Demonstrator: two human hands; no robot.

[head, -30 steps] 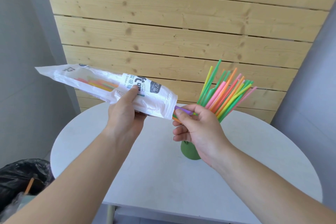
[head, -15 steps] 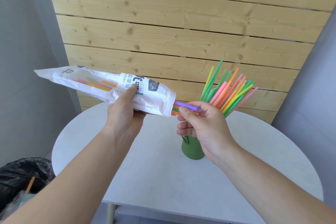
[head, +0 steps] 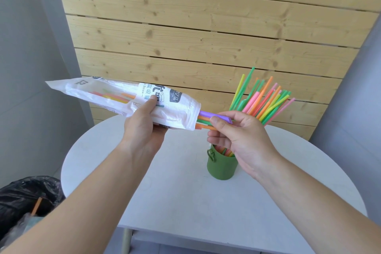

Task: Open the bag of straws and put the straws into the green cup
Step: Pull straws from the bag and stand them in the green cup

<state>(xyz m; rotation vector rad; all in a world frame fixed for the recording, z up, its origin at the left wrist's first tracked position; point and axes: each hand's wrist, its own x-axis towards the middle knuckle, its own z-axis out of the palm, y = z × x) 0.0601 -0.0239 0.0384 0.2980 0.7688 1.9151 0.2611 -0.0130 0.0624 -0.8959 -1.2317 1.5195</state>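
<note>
My left hand [head: 142, 128] grips a white plastic bag of straws [head: 115, 97], held level above the table with its open end pointing right. Several coloured straws show through the bag. My right hand [head: 239, 134] pinches a purple straw [head: 208, 114] that sticks out of the open end, with green and orange straw ends just under it. Below my right hand stands the green cup [head: 221, 166], which has a small handle on its left side. Many coloured straws in the cup [head: 266, 101] fan up and to the right behind my hand.
The cup stands on a round white table [head: 165, 187]. A wall of pale wooden planks [head: 206, 27] rises behind it, with grey walls on both sides. A bin lined with a black bag [head: 26, 196] sits on the floor at the lower left.
My right hand has drawn the purple straw further out of the bag to the right. The left hand and bag have stayed nearly level.
</note>
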